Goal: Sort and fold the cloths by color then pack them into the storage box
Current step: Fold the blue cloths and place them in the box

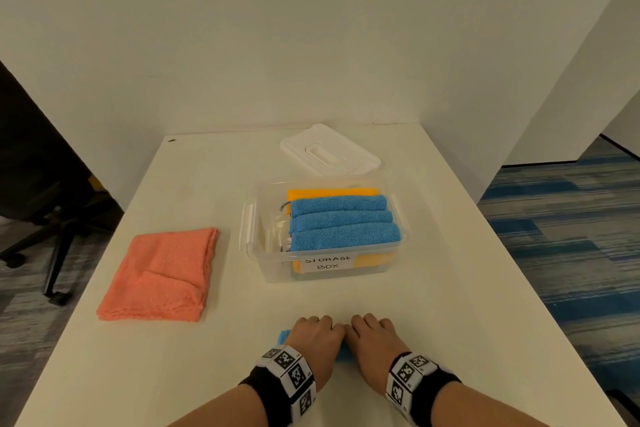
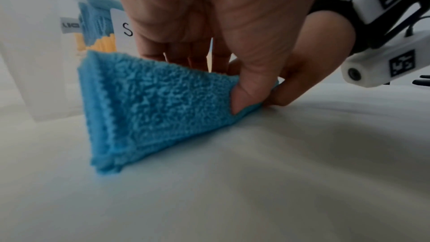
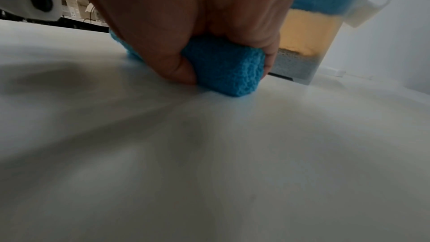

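Observation:
A folded blue cloth (image 2: 151, 109) lies on the white table (image 1: 207, 374) near its front edge, mostly hidden under both hands in the head view. My left hand (image 1: 317, 336) grips its left part, thumb on the near side. My right hand (image 1: 372, 336) grips its right end (image 3: 228, 69), fingers curled over the top. Behind them stands the clear storage box (image 1: 263, 263) labelled "STORAGE BOX", holding three folded blue cloths (image 1: 343, 222) on top of yellow cloths (image 1: 332, 192). A folded coral cloth (image 1: 162, 274) lies to the left.
The box's white lid (image 1: 329, 151) lies flat behind the box near the wall. An office chair (image 1: 52, 191) stands off the table's left side. Blue carpet (image 1: 568, 236) runs along the right edge. Bare tabletop surrounds the hands.

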Motion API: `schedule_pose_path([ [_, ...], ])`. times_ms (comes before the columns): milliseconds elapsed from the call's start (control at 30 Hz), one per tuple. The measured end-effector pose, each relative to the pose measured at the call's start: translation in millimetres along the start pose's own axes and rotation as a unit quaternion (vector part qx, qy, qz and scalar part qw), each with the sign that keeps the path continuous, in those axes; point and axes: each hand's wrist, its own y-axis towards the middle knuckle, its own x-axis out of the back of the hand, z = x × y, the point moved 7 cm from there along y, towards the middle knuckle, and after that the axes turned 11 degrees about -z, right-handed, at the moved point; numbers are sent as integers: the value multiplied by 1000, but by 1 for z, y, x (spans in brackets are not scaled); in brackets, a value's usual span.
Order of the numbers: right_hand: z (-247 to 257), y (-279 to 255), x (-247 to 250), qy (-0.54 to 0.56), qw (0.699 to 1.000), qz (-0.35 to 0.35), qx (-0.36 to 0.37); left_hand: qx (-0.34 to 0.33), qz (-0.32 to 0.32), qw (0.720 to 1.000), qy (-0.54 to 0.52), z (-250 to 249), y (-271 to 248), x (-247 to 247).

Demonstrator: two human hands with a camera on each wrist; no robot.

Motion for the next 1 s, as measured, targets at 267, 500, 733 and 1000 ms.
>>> schedule_pose_path([
  [267,5,-2,11,22,998,66,7,-21,3,997,-80,8,-6,-1],
  [500,-4,-1,48,85,995,18,46,-56,-87,988,-118,25,-15,35],
  [733,-26,11,155,93,983,-132,92,-109,-264,952,-109,49,-10,135],
  [1000,-75,75,207,30,982,-172,74,-74,-291,951,-70,87,30,201],
])
